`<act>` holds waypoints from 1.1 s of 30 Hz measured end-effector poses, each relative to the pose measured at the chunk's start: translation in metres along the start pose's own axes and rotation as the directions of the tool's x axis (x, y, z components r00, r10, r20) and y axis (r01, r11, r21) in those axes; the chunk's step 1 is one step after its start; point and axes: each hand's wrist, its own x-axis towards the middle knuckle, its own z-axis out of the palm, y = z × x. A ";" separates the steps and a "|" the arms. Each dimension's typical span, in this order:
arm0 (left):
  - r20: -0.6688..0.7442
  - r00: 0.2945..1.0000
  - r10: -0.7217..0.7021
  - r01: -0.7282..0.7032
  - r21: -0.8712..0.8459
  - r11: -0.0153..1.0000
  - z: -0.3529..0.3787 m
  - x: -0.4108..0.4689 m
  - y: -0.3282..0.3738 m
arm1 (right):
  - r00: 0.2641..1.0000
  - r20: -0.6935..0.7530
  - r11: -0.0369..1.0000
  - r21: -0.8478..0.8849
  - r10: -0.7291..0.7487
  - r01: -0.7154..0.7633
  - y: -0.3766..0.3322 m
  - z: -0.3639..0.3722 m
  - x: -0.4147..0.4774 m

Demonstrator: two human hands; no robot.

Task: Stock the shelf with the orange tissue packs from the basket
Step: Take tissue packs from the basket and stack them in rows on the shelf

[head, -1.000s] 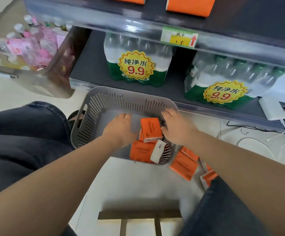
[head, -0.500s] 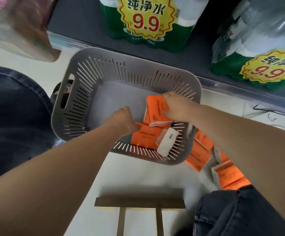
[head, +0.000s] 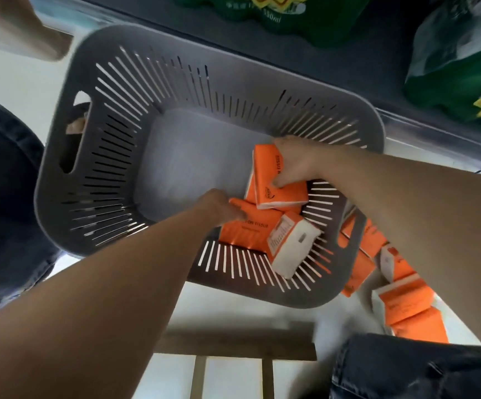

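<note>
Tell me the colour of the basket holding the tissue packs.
Grey, with slotted walls; the basket shows best in the head view.

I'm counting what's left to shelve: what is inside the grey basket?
Three orange tissue packs show in the basket, bunched at its near right corner: one under the right hand, one by the left hand, one white-ended. Anything beneath them is hidden.

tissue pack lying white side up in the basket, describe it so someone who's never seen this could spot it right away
Start at the grey slotted basket on the floor before the shelf, and look to its near right corner, where three tissue packs bunch together. The tissue pack lying white side up is nearest the rim, tilted against the slats; no hand touches it, and its neighbours show orange faces.
</note>
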 end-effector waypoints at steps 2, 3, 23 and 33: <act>0.003 1.000 -0.001 0.001 -0.025 1.000 0.003 0.006 -0.001 | 1.000 0.020 1.000 -0.014 -0.002 0.003 0.000 0.000 0.006; 0.002 1.000 -0.003 0.003 -0.036 0.999 0.004 0.008 -0.001 | 1.000 0.029 1.000 -0.022 -0.004 0.004 0.000 0.000 0.008; -0.026 1.000 0.001 -0.004 -0.123 0.992 -0.008 -0.005 -0.004 | 0.995 -0.087 0.998 -0.058 -0.038 0.033 0.005 -0.011 -0.012; -0.267 0.964 0.004 -0.016 -0.045 0.999 -0.038 -0.036 -0.009 | 0.951 -0.309 0.997 0.074 0.022 0.001 -0.005 -0.019 -0.052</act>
